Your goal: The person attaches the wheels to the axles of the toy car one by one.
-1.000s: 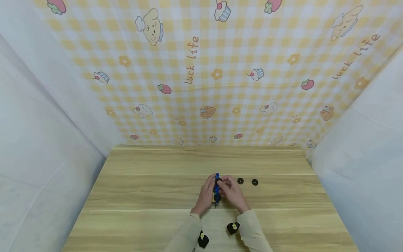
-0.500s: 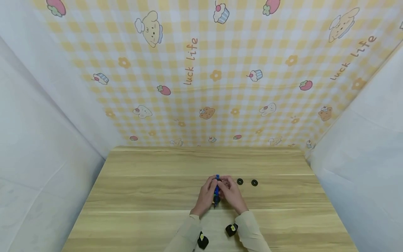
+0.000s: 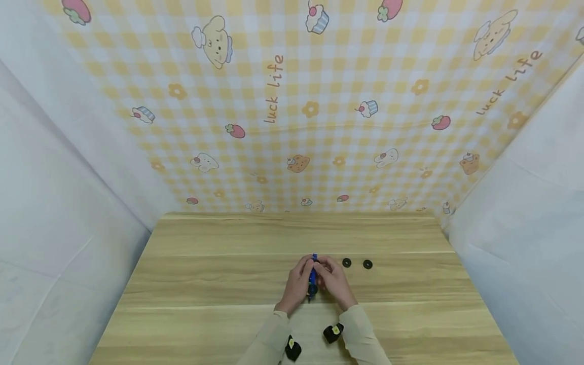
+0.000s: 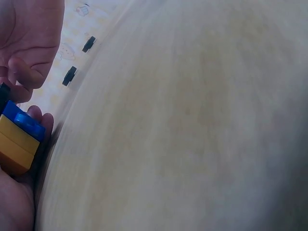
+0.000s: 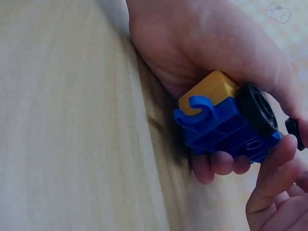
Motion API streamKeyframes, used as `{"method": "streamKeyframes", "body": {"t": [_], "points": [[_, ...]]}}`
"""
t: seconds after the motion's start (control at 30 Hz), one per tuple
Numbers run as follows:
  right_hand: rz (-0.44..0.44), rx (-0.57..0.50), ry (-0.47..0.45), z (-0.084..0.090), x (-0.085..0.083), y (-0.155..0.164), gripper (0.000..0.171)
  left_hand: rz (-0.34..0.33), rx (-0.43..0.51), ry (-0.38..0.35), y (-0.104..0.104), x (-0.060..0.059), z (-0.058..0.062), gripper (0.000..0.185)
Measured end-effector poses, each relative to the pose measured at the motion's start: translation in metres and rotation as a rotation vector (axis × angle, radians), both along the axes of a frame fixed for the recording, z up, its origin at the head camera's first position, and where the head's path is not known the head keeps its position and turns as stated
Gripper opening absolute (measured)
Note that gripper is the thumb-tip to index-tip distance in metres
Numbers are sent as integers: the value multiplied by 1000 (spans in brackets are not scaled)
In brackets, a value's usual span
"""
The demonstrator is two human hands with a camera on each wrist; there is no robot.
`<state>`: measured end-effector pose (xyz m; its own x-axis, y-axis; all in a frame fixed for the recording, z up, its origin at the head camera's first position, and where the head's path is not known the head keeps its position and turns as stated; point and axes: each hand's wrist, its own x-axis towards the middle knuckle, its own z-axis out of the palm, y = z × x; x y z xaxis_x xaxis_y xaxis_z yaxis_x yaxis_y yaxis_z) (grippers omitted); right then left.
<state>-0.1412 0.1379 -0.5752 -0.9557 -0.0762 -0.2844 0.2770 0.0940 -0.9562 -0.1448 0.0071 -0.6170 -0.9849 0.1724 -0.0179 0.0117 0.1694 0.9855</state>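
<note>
Together, the left hand [image 3: 297, 285] and right hand [image 3: 334, 282] clasp a small toy block car [image 5: 222, 120] just above the middle of a pale wood-grain counter [image 3: 205, 284], the left hand's fingers curled under it and the right hand's fingertips pinching its far side. Its glossy plastic body is blue with a studded surface, a yellow brick and a hook at one end, and a round black wheel [image 5: 255, 108] on the side. Two more flat black wheels [image 3: 347, 262] lie on the counter just right of the hands.
</note>
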Motion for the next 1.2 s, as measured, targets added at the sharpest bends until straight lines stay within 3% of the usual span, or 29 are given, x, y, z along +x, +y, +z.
{"method": "streamKeyframes", "body": {"t": [0.77, 1.2], "points": [[-21, 47, 28, -1, 0, 1, 29, 8, -17, 58, 0, 1, 2, 41], [-91, -1, -4, -1, 4, -1, 32, -34, 32, -4, -1, 2, 2, 43]]}}
